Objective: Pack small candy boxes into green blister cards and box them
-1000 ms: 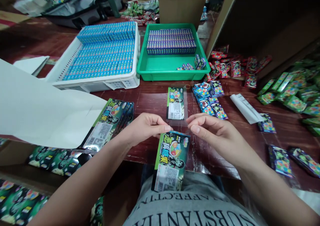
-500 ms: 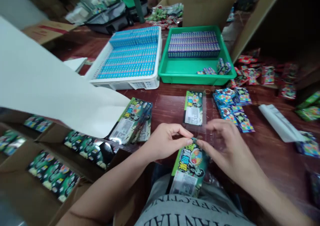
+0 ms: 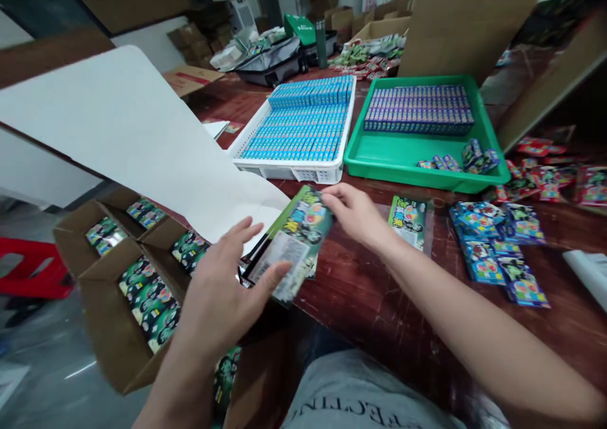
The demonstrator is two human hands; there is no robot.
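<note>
Your right hand [image 3: 355, 214] grips the far end of a green candy packet [image 3: 296, 242], fingers pinched on its upper edge. Your left hand [image 3: 222, 290] supports the near end of the same packet, thumb against its barcode label and fingers spread loosely above it. The packet is tilted, held just above a small stack of like packets [image 3: 308, 268] at the near edge of the bench [image 3: 379, 290].

At 9 o'clock from the packet, an open cardboard carton [image 3: 109, 328] stands beside the bench, its compartments filled with green packets; its white flap [image 3: 118, 126] rises over the bench edge. At 3 o'clock, a single green packet in a clear sleeve [image 3: 408, 219] lies flat on the bench. Farther toward 3 o'clock lies a cluster of blue candy sachets [image 3: 493, 252]. At 12 o'clock sits a white tray of blue boxes [image 3: 303, 126]. At 1 o'clock sits a green tray [image 3: 403, 163] holding a row of purple boxes [image 3: 420, 108].
</note>
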